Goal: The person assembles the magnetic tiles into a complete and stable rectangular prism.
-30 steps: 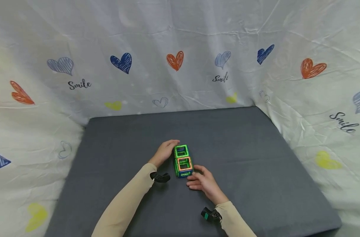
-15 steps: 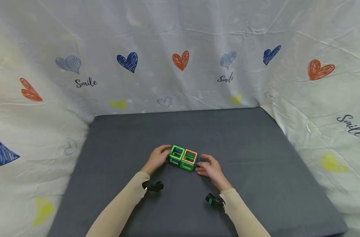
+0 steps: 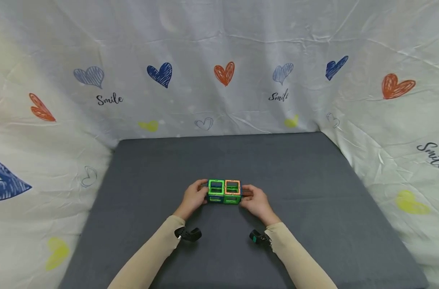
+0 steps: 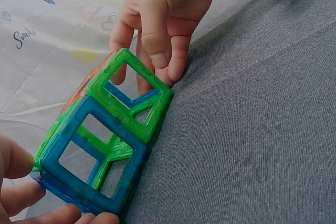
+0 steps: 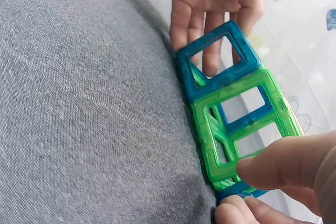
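Two joined cubes of magnetic tiles (image 3: 224,191) rest on the grey cloth, side by side, near the middle of the table. Green, blue and orange square frames form them, with open centres; the orange one lies on top of the right cube. My left hand (image 3: 192,198) holds the left end, thumb and fingertips at its edges. At the other end my right hand (image 3: 258,204) grips the cubes; in the right wrist view its thumb (image 5: 286,162) lies against a green tile (image 5: 212,156) and its fingers are at the end. A blue tile (image 4: 94,156) faces the left wrist camera.
A dark grey cloth (image 3: 219,160) covers the table. Behind it and at both sides hangs a white curtain (image 3: 190,48) printed with hearts and "Smile". A black wrist strap (image 3: 188,234) sits on the left arm, another strap (image 3: 260,237) on the right.
The joined cubes have turned from lying lengthwise away from me to lying across, orange tile now on the right. Both hands moved with them to the two ends. The view has shifted slightly.
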The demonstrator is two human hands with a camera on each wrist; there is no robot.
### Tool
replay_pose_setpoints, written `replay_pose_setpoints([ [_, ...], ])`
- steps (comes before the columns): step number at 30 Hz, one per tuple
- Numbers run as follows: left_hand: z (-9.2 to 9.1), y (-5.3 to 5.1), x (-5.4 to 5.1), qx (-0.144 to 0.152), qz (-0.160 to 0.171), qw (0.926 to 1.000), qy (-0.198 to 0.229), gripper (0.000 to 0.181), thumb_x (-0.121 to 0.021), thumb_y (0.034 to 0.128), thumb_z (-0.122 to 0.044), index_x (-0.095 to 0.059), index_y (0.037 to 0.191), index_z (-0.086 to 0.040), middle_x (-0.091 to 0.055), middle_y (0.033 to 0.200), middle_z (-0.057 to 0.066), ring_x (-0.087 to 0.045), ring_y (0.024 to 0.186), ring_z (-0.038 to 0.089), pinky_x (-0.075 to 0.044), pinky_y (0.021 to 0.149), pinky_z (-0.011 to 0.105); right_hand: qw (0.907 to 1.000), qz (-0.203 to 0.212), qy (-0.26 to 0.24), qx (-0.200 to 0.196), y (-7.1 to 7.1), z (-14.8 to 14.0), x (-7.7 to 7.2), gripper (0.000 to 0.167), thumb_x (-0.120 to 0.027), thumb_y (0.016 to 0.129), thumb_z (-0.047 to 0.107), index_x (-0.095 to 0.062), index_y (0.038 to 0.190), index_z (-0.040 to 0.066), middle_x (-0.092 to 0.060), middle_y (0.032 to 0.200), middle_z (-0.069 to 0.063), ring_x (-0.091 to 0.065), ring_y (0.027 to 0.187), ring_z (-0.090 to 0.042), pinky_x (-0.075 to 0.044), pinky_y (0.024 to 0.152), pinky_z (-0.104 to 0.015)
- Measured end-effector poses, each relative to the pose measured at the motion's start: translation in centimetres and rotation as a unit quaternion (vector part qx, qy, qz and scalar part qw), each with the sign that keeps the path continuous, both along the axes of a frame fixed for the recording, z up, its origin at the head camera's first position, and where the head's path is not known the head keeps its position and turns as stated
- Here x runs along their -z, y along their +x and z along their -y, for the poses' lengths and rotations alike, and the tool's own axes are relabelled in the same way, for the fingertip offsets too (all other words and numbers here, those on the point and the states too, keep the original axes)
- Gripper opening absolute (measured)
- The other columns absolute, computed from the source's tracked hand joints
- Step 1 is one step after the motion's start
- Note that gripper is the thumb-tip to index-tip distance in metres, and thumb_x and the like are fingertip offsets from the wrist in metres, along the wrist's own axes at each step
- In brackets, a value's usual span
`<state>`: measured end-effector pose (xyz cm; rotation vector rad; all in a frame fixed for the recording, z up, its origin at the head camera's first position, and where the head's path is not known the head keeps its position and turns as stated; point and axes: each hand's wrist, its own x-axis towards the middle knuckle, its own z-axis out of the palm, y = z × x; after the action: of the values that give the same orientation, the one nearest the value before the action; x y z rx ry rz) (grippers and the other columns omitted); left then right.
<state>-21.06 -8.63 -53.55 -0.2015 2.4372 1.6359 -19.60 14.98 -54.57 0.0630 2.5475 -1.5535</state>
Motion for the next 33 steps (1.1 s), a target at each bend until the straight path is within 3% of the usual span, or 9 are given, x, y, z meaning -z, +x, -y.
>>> replay_pose_setpoints([
  [11, -0.22, 0.42, -0.20, -0.018, 0.012, 0.9997, 0.015, 0.048, -0.051, 0.0985, -0.019, -0.056, 0.145, -0.009, -0.066, 0.128, 0.019, -0.068, 0.097, 0.025, -0.063, 0.073, 0.033, 0.9966, -0.059, 0.058, -0.005, 0.23, 0.60, 0.01, 0.045, -0.080, 0.080, 0.001, -0.069, 0.124, -0.003, -0.073, 0.115, -0.020, -0.074, 0.090, -0.027, -0.062, 0.074, -0.038],
  [22, -0.24, 0.38, 0.04, -0.038, 0.021, 0.9977, 0.053, 0.046, -0.053, 0.0964, -0.017, -0.059, 0.142, -0.008, -0.065, 0.125, 0.019, -0.064, 0.101, 0.025, -0.063, 0.071, 0.032, 0.9946, -0.058, 0.086, -0.008, 0.11, 0.59, -0.05, 0.042, -0.079, 0.083, 0.004, -0.071, 0.124, -0.001, -0.075, 0.108, -0.016, -0.072, 0.086, -0.022, -0.060, 0.073, -0.037],
  [33, -0.03, 0.38, 0.15, -0.039, 0.027, 0.9963, 0.072, 0.048, -0.054, 0.0962, -0.018, -0.058, 0.143, -0.008, -0.064, 0.122, 0.018, -0.064, 0.100, 0.025, -0.063, 0.071, 0.032, 0.9947, -0.064, 0.080, -0.009, 0.07, 0.54, 0.35, 0.033, -0.080, 0.082, 0.003, -0.074, 0.115, 0.000, -0.076, 0.098, -0.014, -0.072, 0.083, -0.022, -0.060, 0.073, -0.038],
])
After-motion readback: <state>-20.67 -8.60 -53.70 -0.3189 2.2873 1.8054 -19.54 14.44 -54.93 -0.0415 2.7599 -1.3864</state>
